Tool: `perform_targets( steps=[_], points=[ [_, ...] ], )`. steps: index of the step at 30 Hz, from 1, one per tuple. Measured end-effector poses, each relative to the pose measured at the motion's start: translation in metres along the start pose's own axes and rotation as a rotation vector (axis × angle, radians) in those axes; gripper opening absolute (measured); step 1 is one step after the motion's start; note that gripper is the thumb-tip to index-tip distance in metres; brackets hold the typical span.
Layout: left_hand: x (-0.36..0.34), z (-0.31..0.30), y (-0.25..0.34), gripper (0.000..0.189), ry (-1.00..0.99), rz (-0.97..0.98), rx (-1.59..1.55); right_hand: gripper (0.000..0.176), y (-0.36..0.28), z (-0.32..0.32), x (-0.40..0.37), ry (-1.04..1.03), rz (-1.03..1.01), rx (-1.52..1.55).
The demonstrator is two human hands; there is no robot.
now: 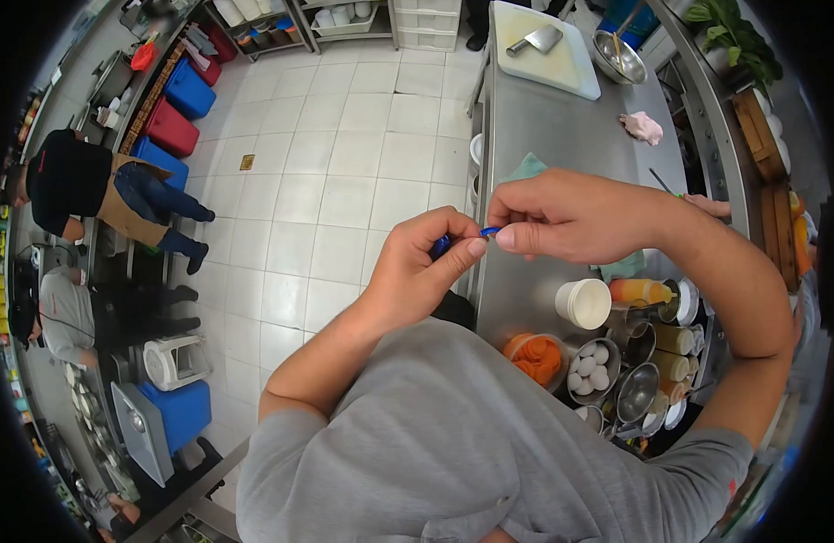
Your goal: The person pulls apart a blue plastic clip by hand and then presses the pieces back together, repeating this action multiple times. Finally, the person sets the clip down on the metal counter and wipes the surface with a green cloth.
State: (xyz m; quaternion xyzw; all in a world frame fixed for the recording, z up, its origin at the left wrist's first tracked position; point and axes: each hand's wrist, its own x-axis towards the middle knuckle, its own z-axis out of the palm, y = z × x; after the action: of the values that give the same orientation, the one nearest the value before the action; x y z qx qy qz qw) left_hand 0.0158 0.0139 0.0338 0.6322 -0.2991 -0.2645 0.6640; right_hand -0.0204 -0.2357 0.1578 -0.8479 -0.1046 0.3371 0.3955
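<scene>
My left hand [421, 258] is closed around a small dark-blue object [442, 245], pinching between thumb and forefinger. Opposite it, my right hand [548, 213] pinches a bright-blue end [491, 232] of what looks like the same object; its exact kind cannot be made out. Both hands meet in front of my chest, by the left edge of the steel counter [562, 136]. A green cloth [528, 169] lies on the counter, partly hidden behind my right hand.
A cleaver [539, 39] rests on a white cutting board [562, 68], beside a metal bowl [607, 65]. Pink raw meat [641, 128], a white tub [582, 303], orange food [536, 360] and eggs [590, 369] stand nearer. Another person's hand [709, 205] shows right; co-workers [73, 181] stand left.
</scene>
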Motion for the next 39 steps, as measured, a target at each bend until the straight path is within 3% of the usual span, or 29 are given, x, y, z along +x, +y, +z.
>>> perform_targets(
  steps=[6, 17, 39],
  points=[
    [0.001, 0.004, 0.002, 0.017, 0.013, 0.062, 0.094, 0.041, -0.004, -0.002, -0.003, -0.023, 0.006, -0.074],
    [-0.001, 0.002, 0.005, 0.015, -0.028, 0.108, 0.061, 0.036, 0.001, -0.004, -0.002, -0.103, -0.013, 0.084],
    [-0.004, -0.003, -0.001, 0.022, -0.138, -0.147, -0.431, 0.038, -0.002, -0.001, -0.003, -0.111, -0.055, 0.093]
  ],
)
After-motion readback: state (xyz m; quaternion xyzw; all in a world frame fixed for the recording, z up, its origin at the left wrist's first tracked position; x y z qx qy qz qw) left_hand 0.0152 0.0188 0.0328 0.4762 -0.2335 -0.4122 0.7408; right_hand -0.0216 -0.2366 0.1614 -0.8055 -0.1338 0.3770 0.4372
